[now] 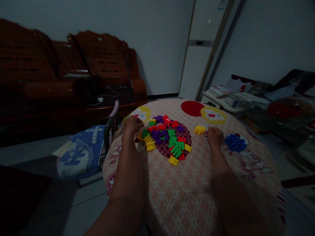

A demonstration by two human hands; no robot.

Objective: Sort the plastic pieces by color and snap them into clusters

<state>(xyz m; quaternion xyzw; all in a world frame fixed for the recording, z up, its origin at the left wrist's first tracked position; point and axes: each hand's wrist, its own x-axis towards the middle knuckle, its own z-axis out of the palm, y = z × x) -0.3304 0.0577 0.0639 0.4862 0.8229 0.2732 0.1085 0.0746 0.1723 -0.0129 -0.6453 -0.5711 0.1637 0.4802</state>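
Note:
A mixed pile of small plastic pieces [167,136], red, green, purple and yellow, lies in the middle of a round table with a patterned cloth [187,190]. My left hand [132,127] rests at the pile's left edge, fingers curled over pieces I cannot make out. My right hand [214,135] lies knuckles up, fingers curled, touching a small group of yellow pieces [199,130]. A separate heap of blue pieces [235,142] sits just right of that hand.
A chair with a blue cushion [82,150] stands left of the table. A dark wooden sofa [61,78] fills the left background. A tall white appliance [201,49] stands against the far wall. A cluttered low table [258,98] with papers is at the right.

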